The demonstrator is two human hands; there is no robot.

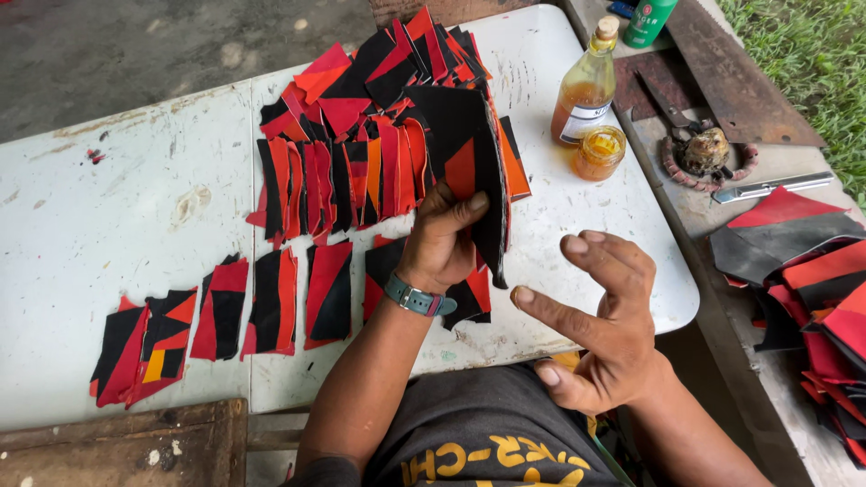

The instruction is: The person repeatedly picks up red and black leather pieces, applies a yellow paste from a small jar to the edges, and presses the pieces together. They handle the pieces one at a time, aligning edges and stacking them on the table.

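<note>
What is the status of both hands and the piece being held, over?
Left hand shut on black-and-red leather-like patchwork piece, held on edge. Right hand open, fingers spread, apart from it. Rows of red-and-black cut pieces on white table beneath.

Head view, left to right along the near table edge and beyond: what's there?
Row of small red-and-black cut pieces → left hand gripping an upright black-and-red piece → open right hand → pile of red and black pieces on the side bench.

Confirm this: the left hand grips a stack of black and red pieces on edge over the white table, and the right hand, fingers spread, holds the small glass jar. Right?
Not quite. In the head view the right hand is empty, fingers spread in the air; the small glass jar stands on the white table beside the bottle. The left hand does grip the stack.
</note>
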